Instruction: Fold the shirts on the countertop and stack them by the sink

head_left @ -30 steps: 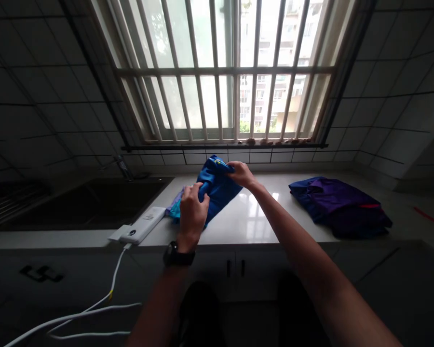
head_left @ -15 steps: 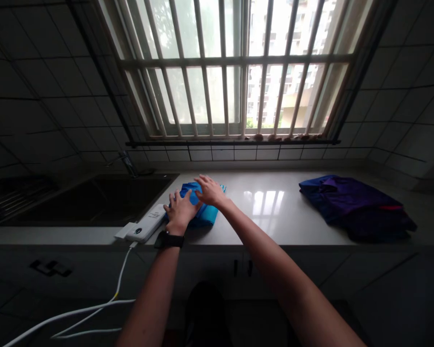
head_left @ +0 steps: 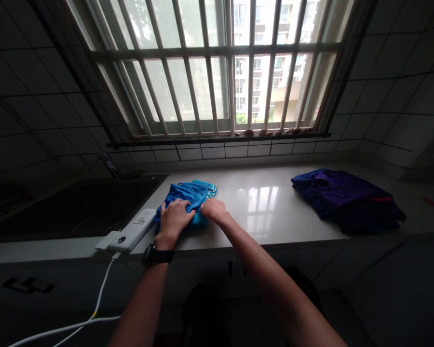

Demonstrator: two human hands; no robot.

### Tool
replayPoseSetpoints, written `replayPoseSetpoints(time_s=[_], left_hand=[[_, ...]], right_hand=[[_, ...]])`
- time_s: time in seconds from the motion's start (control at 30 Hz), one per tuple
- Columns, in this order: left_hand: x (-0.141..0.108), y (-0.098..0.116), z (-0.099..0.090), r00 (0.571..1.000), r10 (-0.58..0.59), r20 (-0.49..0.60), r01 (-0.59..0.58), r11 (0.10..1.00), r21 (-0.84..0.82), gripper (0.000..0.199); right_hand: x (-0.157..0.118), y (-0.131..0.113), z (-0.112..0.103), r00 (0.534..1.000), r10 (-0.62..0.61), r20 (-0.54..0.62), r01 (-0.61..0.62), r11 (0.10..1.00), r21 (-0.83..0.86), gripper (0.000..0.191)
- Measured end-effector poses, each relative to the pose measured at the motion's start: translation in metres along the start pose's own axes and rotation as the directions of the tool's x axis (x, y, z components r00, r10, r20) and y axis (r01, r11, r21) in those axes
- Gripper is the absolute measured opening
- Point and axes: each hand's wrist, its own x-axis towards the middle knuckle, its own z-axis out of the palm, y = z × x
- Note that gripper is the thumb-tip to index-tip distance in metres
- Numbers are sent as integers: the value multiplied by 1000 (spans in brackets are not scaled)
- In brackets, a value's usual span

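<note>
A folded bright blue garment (head_left: 186, 193) with white print along its right side lies on the counter, between the sink and the bare middle stretch. My left hand (head_left: 175, 219) rests on its near left part, fingers apart and pressed onto the fabric. At the garment's right edge, my right hand (head_left: 214, 209) is closed, pinching the cloth there; its fingertips are partly hidden. The near side of the garment is covered by my hands. A black watch (head_left: 158, 254) is on my left wrist.
A white power bank (head_left: 135, 230) with a white cable (head_left: 103, 291) lies left of the garment. The dark sink (head_left: 75, 207) is further left. A pile of purple and navy clothes (head_left: 347, 200) sits right on the white counter (head_left: 260, 207), below the barred window (head_left: 217, 50).
My hands have come down from hovering with spread fingers onto the blue garment. The right hand has closed on its right edge. The view has shifted slightly.
</note>
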Motion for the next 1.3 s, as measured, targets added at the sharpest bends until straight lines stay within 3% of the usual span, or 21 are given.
replayPoseSetpoints(time_s=[0.1, 0.2, 0.23, 0.37, 0.47, 0.57, 0.67, 0.77, 0.9, 1.0, 1.1, 1.17, 1.3], left_hand=[[5, 3, -5, 991, -74, -115, 68, 996, -52, 38], [16, 11, -14, 965, -92, -244, 70, 993, -98, 41], [19, 14, -17, 969, -61, -238, 38, 994, -102, 41], [28, 22, -15, 998, 59, -10, -60, 990, -129, 41], [28, 21, 2, 998, 67, -20, -68, 994, -91, 49], [26, 19, 23, 995, 68, 73, -65, 997, -43, 51], [24, 17, 37, 993, 64, 100, -63, 998, -21, 51], [23, 13, 45, 994, 89, 68, -89, 996, 1, 49], [26, 8, 50, 993, 107, 55, -108, 994, 9, 49], [29, 11, 49, 994, 80, 80, -80, 997, -9, 50], [30, 16, 44, 993, 38, 109, -34, 999, -35, 52], [31, 20, 42, 993, 12, 116, -6, 999, -47, 56], [33, 25, 42, 995, -38, 90, 42, 998, -52, 59]], right_hand=[[-9, 5, 9, 993, 114, -22, -115, 993, -31, 51], [-13, 4, 14, 996, 84, -34, -84, 996, 0, 54], [-13, 4, 15, 997, 73, -38, -73, 997, 4, 54], [-11, 3, 18, 999, 30, -14, -31, 997, -67, 52], [-10, 7, 14, 1000, -1, -13, 0, 994, -107, 53], [-7, 12, 0, 1000, -1, -6, 0, 994, -112, 43], [-4, 11, -11, 988, 20, -153, -35, 994, -100, 37], [-3, 4, 1, 940, -85, -331, 68, 996, -63, 45], [1, 1, 30, 965, -86, -249, 83, 996, -23, 41], [1, 6, 27, 978, -117, -173, 111, 993, -44, 37], [-16, 15, 5, 977, -166, -133, 154, 984, -94, 34], [-41, 31, -11, 965, -184, -188, 164, 980, -116, 34], [-102, 89, -36, 928, -153, -339, 112, 984, -139, 33]])
